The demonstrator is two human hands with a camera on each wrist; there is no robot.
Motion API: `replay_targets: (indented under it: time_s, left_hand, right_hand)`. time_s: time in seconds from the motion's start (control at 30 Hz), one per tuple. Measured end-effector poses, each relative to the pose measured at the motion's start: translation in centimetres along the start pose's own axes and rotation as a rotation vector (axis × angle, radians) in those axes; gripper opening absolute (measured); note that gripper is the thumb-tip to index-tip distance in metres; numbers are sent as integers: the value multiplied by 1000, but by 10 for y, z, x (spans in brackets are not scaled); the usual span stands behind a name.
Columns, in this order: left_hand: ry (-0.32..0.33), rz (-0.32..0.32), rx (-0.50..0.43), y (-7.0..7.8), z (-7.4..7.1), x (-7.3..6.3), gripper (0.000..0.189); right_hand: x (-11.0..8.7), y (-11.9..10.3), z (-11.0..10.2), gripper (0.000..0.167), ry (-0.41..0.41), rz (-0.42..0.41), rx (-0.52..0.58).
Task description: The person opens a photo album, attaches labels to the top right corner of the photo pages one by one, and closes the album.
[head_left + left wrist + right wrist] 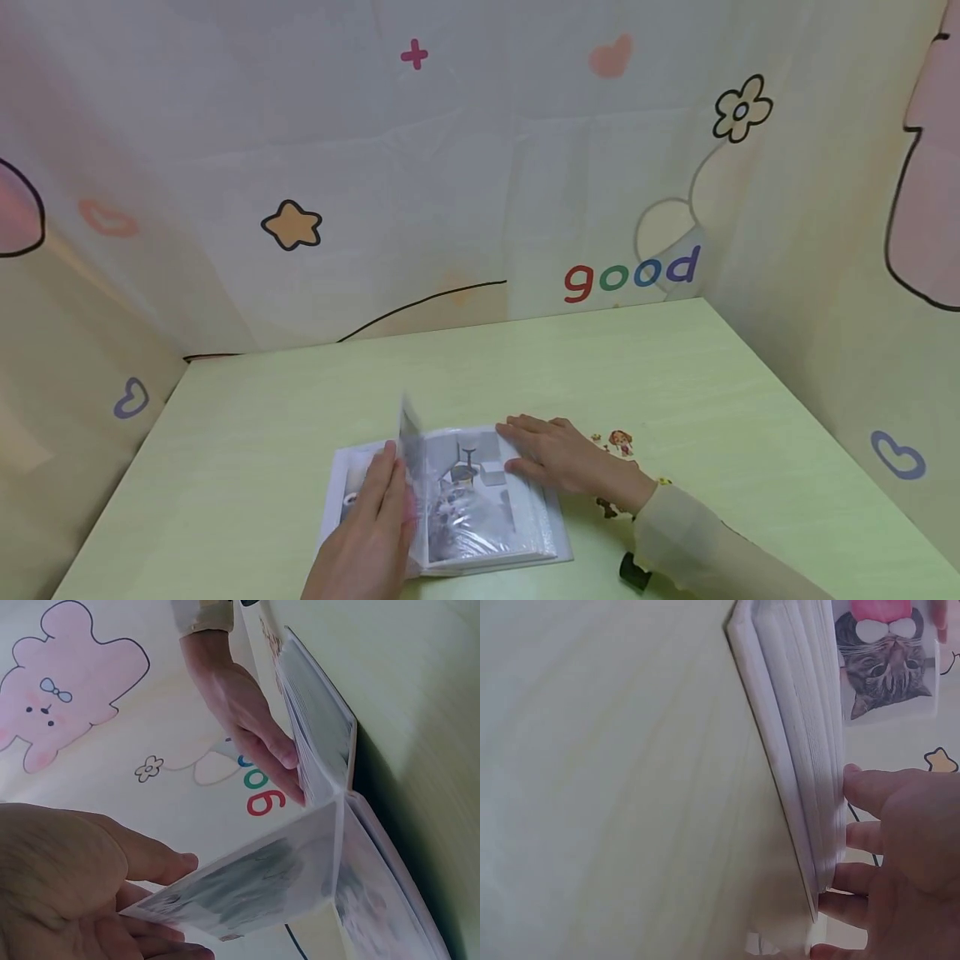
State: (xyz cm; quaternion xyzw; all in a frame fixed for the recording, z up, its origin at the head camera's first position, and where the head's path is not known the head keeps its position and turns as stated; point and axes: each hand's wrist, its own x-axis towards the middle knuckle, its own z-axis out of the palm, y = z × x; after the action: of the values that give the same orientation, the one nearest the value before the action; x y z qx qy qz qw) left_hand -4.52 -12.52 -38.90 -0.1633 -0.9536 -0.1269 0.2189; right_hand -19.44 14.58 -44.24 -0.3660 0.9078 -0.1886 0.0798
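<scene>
A photo album (468, 533) with white covers lies spread open on the table. One clear-sleeved page (247, 881) stands upright between its two halves, and my left hand (363, 525) pinches that page between thumb and fingers. A cat picture with something pink (889, 671) shows on the page's side in the right wrist view. On the album's right half, a glossy sleeve holds a grey and white picture. My right hand (555, 454) rests at the far right edge of that half, its fingers extended along the stacked page edges (810, 750).
Small cartoon stickers (621, 442) lie on the pale green table (225, 467), right of the album and partly behind the right forearm. A small black object (635, 572) sits near the right sleeve. A printed curtain (450, 167) encloses the table's back and sides.
</scene>
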Motion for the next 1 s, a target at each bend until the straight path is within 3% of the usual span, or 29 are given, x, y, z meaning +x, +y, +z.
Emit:
replay_targets:
  time_s: [0.13, 0.33, 0.57, 1.0]
  left_hand:
    - [-60, -73, 0, -6, -2, -2, 73]
    - [-102, -125, 35, -17, -3, -6, 75]
    - [-233, -272, 21, -29, 3, -12, 77]
    - [-399, -335, -21, -49, 25, -24, 69]
  right_hand:
    - [0, 0, 0, 59, 0, 1, -8]
    - [1, -1, 1, 59, -12, 16, -7]
    - [0, -1, 0, 60, -9, 7, -21]
    - [-1, -3, 0, 60, -18, 14, -10]
